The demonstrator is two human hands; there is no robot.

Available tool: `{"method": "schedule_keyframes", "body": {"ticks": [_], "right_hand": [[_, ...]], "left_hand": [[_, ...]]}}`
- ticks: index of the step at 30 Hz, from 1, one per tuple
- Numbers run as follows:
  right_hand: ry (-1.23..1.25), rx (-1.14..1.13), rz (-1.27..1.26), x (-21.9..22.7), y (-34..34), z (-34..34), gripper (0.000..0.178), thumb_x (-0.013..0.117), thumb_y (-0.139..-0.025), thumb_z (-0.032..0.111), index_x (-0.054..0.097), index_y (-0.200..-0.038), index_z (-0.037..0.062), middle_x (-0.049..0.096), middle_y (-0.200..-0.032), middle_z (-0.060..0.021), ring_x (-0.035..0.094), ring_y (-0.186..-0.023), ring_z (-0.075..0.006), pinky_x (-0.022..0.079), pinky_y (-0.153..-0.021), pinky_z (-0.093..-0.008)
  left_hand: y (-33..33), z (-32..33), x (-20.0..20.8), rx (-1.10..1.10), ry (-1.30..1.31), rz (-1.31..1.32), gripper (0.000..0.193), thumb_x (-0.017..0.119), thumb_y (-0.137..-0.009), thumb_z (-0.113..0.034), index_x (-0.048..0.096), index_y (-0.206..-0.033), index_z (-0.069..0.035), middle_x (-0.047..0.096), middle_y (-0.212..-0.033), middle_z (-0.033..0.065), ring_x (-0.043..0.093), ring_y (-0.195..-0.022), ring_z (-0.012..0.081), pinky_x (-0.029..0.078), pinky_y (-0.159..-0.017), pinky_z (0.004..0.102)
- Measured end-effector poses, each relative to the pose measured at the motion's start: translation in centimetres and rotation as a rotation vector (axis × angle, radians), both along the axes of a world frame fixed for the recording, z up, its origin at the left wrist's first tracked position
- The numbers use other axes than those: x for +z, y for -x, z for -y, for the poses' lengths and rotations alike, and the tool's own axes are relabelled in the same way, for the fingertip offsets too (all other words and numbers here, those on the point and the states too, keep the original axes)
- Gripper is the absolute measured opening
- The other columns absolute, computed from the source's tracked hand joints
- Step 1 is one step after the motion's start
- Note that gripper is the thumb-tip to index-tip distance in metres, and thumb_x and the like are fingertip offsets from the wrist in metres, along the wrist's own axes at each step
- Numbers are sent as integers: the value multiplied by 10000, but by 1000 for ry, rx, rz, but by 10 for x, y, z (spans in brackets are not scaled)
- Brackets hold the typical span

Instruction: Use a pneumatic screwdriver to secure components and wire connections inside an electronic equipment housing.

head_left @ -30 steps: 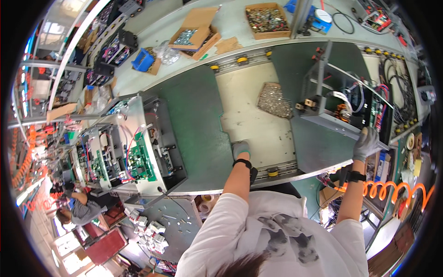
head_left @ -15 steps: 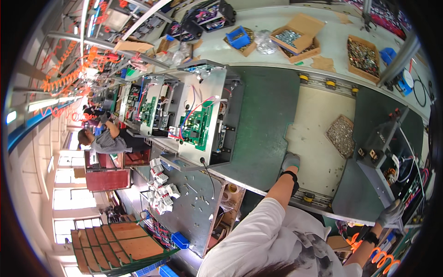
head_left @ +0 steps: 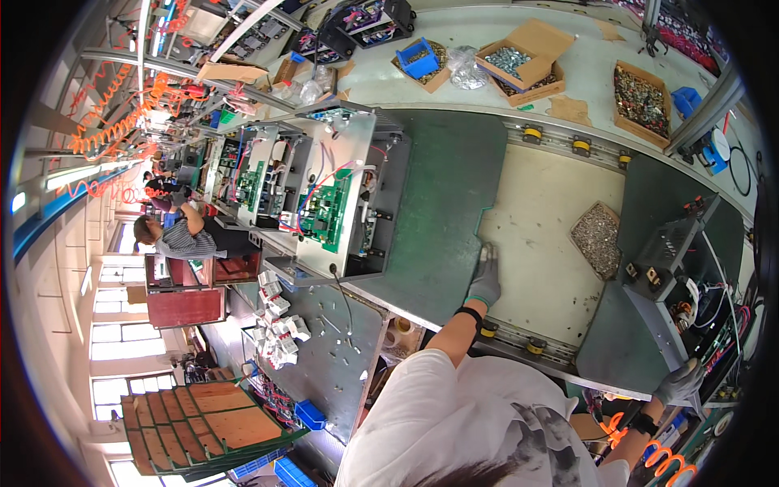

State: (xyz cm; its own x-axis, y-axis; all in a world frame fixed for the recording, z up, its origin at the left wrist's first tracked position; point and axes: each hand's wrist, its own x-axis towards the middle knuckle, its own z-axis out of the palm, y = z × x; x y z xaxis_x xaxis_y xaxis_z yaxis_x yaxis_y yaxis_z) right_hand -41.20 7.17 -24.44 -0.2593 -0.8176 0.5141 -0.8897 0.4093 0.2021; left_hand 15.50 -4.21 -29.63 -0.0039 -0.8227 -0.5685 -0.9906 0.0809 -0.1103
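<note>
We list two hands, both in grey gloves and set well apart. Our left hand (head_left: 485,280) lies flat at the right edge of the left dark green board (head_left: 442,199), its fingers extended toward the far side and nothing held. Our right hand (head_left: 680,383) rests on the near end of an open grey metal chassis (head_left: 659,334); whether its fingers close around the edge we cannot tell. The chassis, with wiring inside, stands at the right upon the right dark green board (head_left: 599,345). Between the boards we record a pale surface (head_left: 531,211), and on its right part, a patch of small metal pieces (head_left: 596,241). Along the far counter (head_left: 454,101) we enter a blue bin (head_left: 418,58), an open cardboard box (head_left: 540,40) of small parts and, farther right, a second box (head_left: 641,101), also filled. To the left we count a metal unit bearing a green circuit board (head_left: 326,213). Near left, a grey side counter (head_left: 350,396) carries white blocks (head_left: 278,326). Near right, we note an orange coiled hose (head_left: 667,467). Far left, a co-worker in a striped top (head_left: 188,240).
</note>
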Motion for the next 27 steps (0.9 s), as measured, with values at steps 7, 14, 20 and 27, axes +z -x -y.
{"method": "schedule_keyframes", "body": {"ticks": [7, 14, 20, 27], "right_hand": [[64, -104, 126, -8, -14, 6, 495, 319, -923, 449, 577, -1153, 95, 560, -1207, -122, 464, -1160, -336, 351, -963, -472], [136, -11, 120, 13, -35, 13, 529, 275, -921, 443, 607, -1074, 61, 587, -1121, -158, 492, -1097, -374, 340, -960, -482], [163, 35, 133, 44, -59, 28, 476, 290, -905, 411, 598, -941, 50, 588, -977, -147, 511, -977, -376, 370, -907, -475], [194, 35, 114, 63, -73, 40, 392, 302, -891, 327, 569, -887, 41, 579, -903, -123, 528, -885, -336, 376, -906, -448]], "left_hand": [[-32, -4, -45, 217, 120, -136, 824, 481, -799, -186, 14, -1444, 23, -20, -1522, 190, -52, -1405, 352, 38, -1142, 378], [15, -5, 8, 385, 207, 56, 807, 534, -783, -230, 122, -1447, -29, 43, -1520, 180, 192, -1387, 315, 246, -1094, 384], [-1, 27, 47, 624, -188, 27, 485, 518, -843, -279, 472, -1280, -73, 499, -1296, 173, 602, -1052, 306, 512, -812, 423], [4, -28, 73, 454, -333, 132, 465, 546, -844, -308, 504, -1227, -48, 578, -1187, 163, 597, -1059, 297, 504, -834, 419]]}}
